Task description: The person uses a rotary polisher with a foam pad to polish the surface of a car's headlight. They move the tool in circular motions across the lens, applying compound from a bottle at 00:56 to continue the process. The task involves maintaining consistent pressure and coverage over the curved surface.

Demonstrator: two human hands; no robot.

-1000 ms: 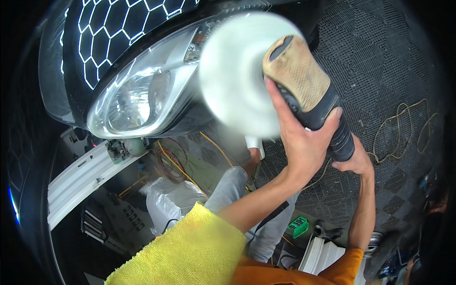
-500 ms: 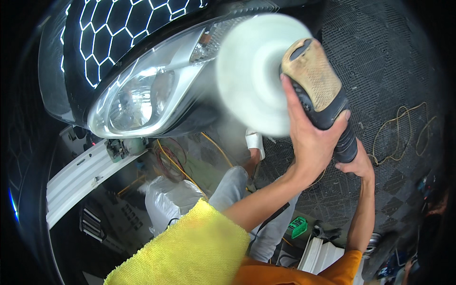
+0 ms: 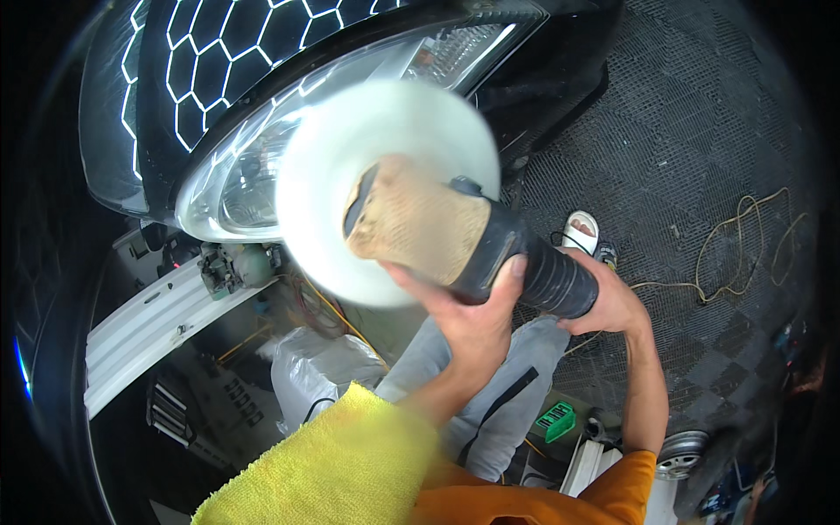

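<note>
Both of my hands are closed on a black polisher [image 3: 499, 254] with a worn tan head cover. My left hand [image 3: 472, 328] wraps round the body just behind the head. Farther back, my right hand [image 3: 612, 302] grips the ribbed rear end. The round white polishing pad [image 3: 324, 157] is smeared, as if spinning. It covers the middle of a car's clear headlight [image 3: 241, 188]; whether it touches the lens I cannot tell. A yellow microfibre towel [image 3: 324, 464] drapes over my left upper arm.
The black car hood [image 3: 236, 52] reflects a lit hexagon pattern. Below are a white panel [image 3: 149, 324], a plastic-wrapped bundle [image 3: 319, 372] and a green plastic item [image 3: 556, 422]. A thin cord [image 3: 700, 284] trails over the dark grid floor [image 3: 691, 157] at right.
The polisher has moved left and down with both hands, from the headlight's right end to across its middle. It has turned nearer to horizontal. The white-shod foot appears farther right.
</note>
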